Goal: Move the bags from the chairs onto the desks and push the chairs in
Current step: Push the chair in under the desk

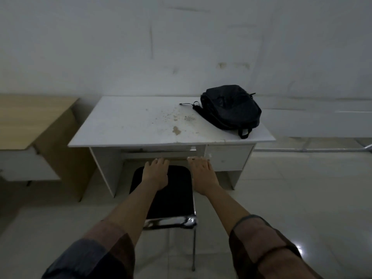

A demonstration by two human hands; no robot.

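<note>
Bag: black backpack (231, 108) lying on the far right of the white tabletop (128, 121)
Chair: black seat (171, 196) just in front of the desk, partly under it
Left hand (156, 173): fingers straight, over the seat, holding nothing
Right hand (202, 175): fingers straight at the seat's right edge; contact unclear

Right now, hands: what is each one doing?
Left hand: open, fingers extended over the chair, holding nothing.
Right hand: open, beside the chair's right edge, holding nothing.
</note>
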